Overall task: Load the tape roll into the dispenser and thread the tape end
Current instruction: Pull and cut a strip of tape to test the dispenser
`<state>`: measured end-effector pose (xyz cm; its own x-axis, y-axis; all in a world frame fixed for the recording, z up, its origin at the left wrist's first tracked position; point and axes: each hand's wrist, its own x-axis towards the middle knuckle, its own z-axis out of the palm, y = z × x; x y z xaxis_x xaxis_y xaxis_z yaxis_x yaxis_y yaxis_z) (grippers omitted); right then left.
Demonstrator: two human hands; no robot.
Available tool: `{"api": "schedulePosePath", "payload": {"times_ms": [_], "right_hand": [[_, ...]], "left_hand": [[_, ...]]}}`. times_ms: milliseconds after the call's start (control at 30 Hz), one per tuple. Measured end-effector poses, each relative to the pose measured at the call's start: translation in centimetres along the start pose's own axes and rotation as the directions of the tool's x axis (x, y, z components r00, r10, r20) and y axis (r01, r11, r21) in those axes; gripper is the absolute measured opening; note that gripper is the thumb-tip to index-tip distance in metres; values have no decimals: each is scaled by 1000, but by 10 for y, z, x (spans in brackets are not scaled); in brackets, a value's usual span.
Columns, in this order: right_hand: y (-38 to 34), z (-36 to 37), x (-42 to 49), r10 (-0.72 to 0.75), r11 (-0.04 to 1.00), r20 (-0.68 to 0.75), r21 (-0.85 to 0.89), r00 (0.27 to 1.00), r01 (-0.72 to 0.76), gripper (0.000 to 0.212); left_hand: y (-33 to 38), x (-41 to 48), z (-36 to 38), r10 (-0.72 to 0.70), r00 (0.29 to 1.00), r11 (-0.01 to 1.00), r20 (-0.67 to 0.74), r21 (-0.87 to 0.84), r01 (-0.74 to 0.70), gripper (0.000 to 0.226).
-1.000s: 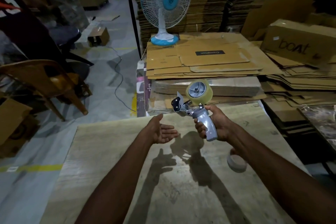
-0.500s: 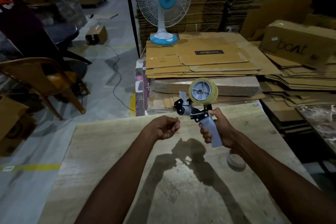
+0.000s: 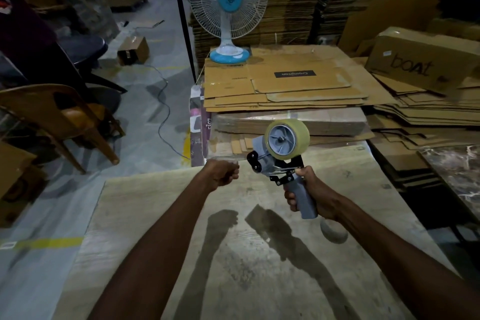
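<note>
Gripping the dispenser handle in my right hand, roll seated on top. My left hand sits just left of its nose, fingers curled, seemingly pinching the faint tape end.

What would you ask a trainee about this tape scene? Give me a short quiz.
1. Multiple choice: which hand grips the handle of the dispenser? A) the left B) the right C) both
2. True or false: the tape roll sits on the dispenser's wheel.
3. Fill in: the fan stands on a stack of flat ___.

Key
1. B. The right hand grips it. The left hand is curled and apparently pinches a clear tape end.
2. True.
3. cardboard.
</note>
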<state>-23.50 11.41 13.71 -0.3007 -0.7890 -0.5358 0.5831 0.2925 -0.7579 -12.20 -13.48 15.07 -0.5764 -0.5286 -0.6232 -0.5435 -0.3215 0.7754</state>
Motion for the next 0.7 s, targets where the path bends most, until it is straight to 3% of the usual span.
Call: {"api": "schedulePosePath", "payload": {"times_ms": [167, 300, 500, 700], "right_hand": [[0, -3, 6, 5, 1000, -39, 1, 999, -5, 52], [-8, 2, 5, -2, 999, -34, 35, 999, 3, 51], [-13, 3, 4, -5, 1000, -8, 30, 1000, 6, 50], [-14, 3, 4, -4, 1000, -12, 6, 1000, 5, 52]], "left_hand": [[-13, 2, 15, -184, 973, 983, 136, 7, 185, 51], [-24, 5, 33, -319, 903, 938, 287, -42, 345, 73], [-27, -2, 46, -314, 818, 825, 483, -287, 486, 55], [-29, -4, 54, -341, 764, 822, 548, -221, 525, 66]]}}
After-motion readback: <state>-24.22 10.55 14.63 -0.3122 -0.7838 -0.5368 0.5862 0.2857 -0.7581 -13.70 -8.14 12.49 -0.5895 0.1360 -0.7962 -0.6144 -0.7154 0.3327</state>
